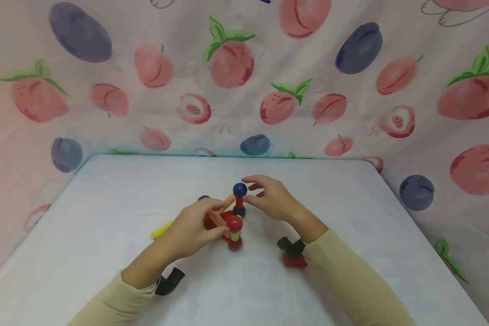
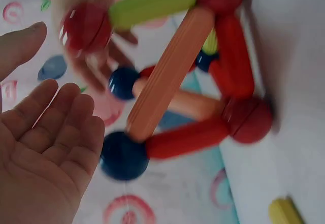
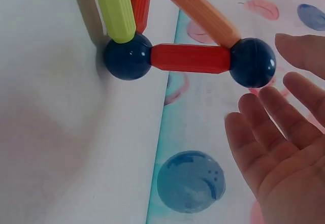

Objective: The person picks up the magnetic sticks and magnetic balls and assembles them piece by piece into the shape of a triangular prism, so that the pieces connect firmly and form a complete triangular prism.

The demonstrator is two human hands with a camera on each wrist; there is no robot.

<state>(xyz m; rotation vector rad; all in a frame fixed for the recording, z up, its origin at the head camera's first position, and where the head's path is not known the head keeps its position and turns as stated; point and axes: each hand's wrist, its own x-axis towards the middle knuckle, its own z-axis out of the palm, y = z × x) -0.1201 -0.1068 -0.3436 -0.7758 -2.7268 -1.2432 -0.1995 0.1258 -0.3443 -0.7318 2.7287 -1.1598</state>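
A frame of ribbed rods and balls stands on the white table (image 1: 106, 199) between the hands. Its red rod (image 3: 190, 58) rises from a lower blue ball (image 3: 128, 56) to an upper blue ball (image 1: 240, 189). Fingers of my right hand (image 1: 275, 197) spread around that upper ball, with a gap visible in the right wrist view. My left hand (image 1: 193, 231) is beside the frame's near left side, its fingers loosely extended by another blue ball (image 2: 124, 155). Orange rods (image 2: 170, 76) slope across the frame; a green rod (image 2: 152, 5) joins two red balls (image 2: 86, 28).
A yellow rod (image 1: 161, 230) lies to the left, partly behind the left forearm. Near the right sleeve (image 1: 350, 276) lies a red piece (image 1: 294, 261), partly covered by the dark wrist camera mount (image 1: 290, 247). Fruit-patterned cloth (image 1: 187, 68) hangs behind the table.
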